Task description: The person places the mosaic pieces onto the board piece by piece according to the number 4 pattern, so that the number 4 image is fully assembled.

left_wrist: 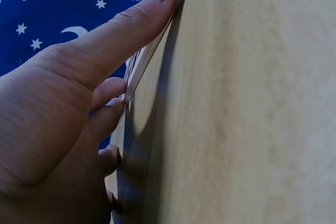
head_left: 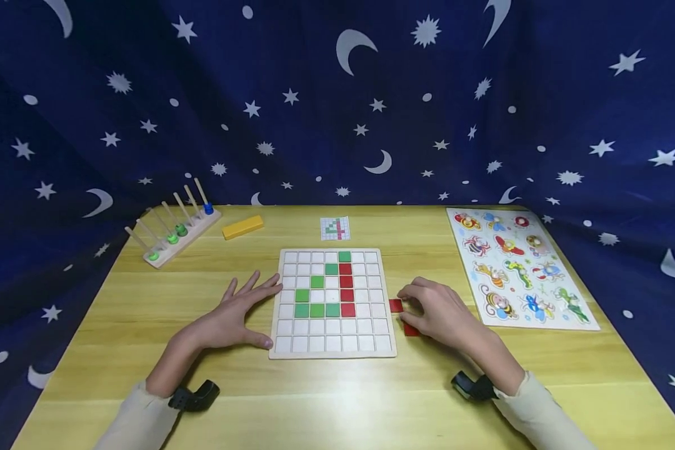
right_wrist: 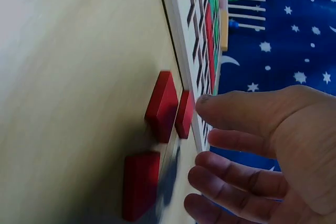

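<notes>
A white square grid board [head_left: 300, 344] lies on the table, holding several green tiles [head_left: 317, 282] and a column of red tiles [head_left: 346, 282]. My left hand [head_left: 230, 319] is spread at its left side, index fingertip and thumb touching the edge. To the right of the board, my right hand [head_left: 441, 312] hovers with bent fingers over loose red tiles. One loose red tile [head_left: 395, 305] shows by the fingertips and another [head_left: 410, 329] under the thumb. In the right wrist view three loose red tiles [right_wrist: 163, 106] lie beside the board; thumb and fingers stand apart with nothing between them.
Behind the board lies a small pattern card [head_left: 335, 229]. A peg rack [head_left: 182, 237] with green and blue beads stands at the back left, beside a yellow block [head_left: 243, 227]. An insect puzzle board [head_left: 520, 269] lies at the right. A starry curtain [head_left: 315, 144] hangs behind the table.
</notes>
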Tool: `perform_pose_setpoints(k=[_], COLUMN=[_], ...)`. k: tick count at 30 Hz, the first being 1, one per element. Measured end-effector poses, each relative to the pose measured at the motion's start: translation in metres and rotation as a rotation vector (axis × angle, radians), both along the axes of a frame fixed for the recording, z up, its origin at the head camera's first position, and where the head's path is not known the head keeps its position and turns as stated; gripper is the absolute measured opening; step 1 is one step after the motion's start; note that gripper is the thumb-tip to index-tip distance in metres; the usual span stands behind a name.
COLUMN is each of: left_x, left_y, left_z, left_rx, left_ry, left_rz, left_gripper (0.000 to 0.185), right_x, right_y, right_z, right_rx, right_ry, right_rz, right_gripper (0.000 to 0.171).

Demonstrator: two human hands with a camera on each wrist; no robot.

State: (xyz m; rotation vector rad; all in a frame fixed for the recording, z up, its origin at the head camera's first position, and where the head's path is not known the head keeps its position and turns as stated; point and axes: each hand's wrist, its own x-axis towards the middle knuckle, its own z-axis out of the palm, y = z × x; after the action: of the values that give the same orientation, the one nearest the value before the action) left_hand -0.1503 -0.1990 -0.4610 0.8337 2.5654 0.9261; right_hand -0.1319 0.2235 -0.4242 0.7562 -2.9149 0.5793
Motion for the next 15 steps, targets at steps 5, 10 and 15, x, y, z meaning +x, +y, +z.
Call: perform_pose_setpoints(k=[5, 10, 15], left_x=[0.003, 0.003, 0.000], left_y=[-0.001, -0.001, -0.001], left_z=[-0.003, -0.002, 0.000], left_rx=[-0.002, 0.001, -0.005], left_ry=[-0.014, -0.008, -0.001], left_rz=[0.000, 0.011, 0.005], left_gripper=[0.108, 0.108, 0.107], right_x=[0.001, -0.003, -0.008], right_y=[0.001, -0.005, -0.010], right_z=[-0.004, -0.006, -0.005], right_rx=[0.023, 0.021, 0.029], right_ry=[-0.020, -0.026, -0.048], right_rz=[0.009, 0.034, 0.045], right_gripper=[0.029, 0.028, 0.026])
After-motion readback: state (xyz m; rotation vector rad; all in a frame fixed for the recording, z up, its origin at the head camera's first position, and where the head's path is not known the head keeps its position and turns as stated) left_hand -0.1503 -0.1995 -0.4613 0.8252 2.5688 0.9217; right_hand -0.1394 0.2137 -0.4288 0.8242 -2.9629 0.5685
